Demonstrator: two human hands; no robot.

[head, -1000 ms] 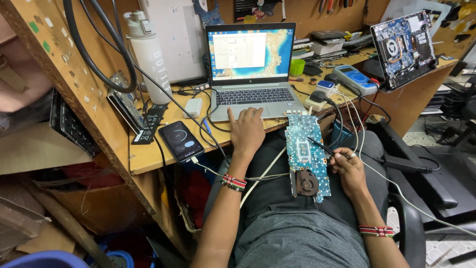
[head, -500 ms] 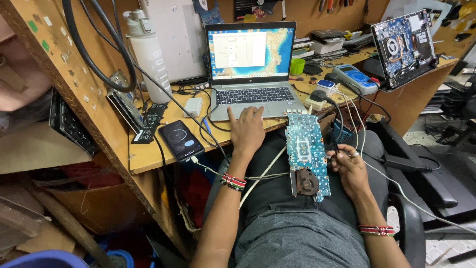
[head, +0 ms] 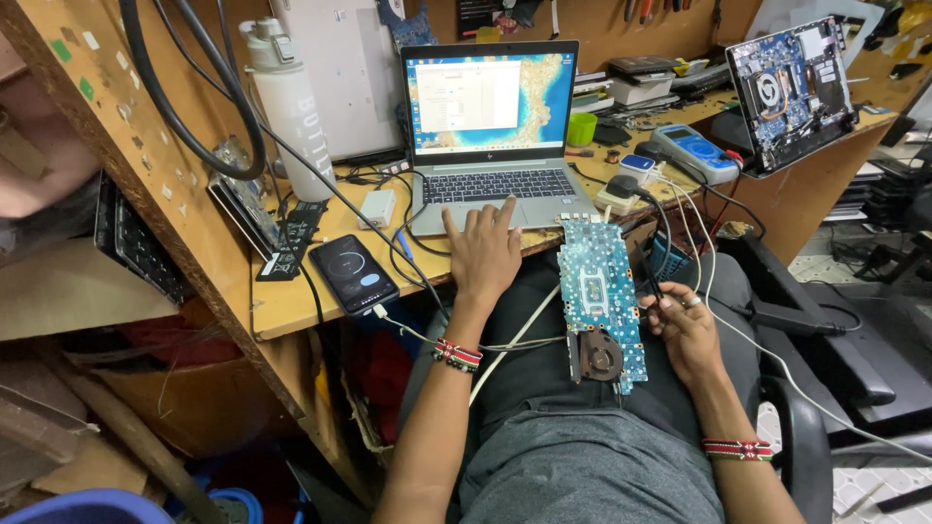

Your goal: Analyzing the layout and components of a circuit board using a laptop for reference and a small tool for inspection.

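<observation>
My left hand (head: pixel 482 254) lies flat with its fingers spread on the front edge and touchpad of an open silver laptop (head: pixel 495 184) on the wooden desk (head: pixel 291 291). A long blue circuit board (head: pixel 599 296) with a small fan at its near end rests on my lap. My right hand (head: pixel 684 325) sits at the board's right edge, its fingers closed on thin black probe leads (head: pixel 652 281) that touch the board. The leads run up to a blue meter (head: pixel 694 152) on the desk.
A black phone (head: pixel 353 273) on a cable lies at the desk's front edge. A white bottle (head: pixel 289 107), a green cup (head: pixel 582 128), an opened laptop with bare insides (head: pixel 788 89) and a black chair (head: pixel 835 349) at right surround me. Cables hang at left.
My left hand has slid slightly forward onto the laptop's touchpad. The board and my right hand stay in nearly the same place.
</observation>
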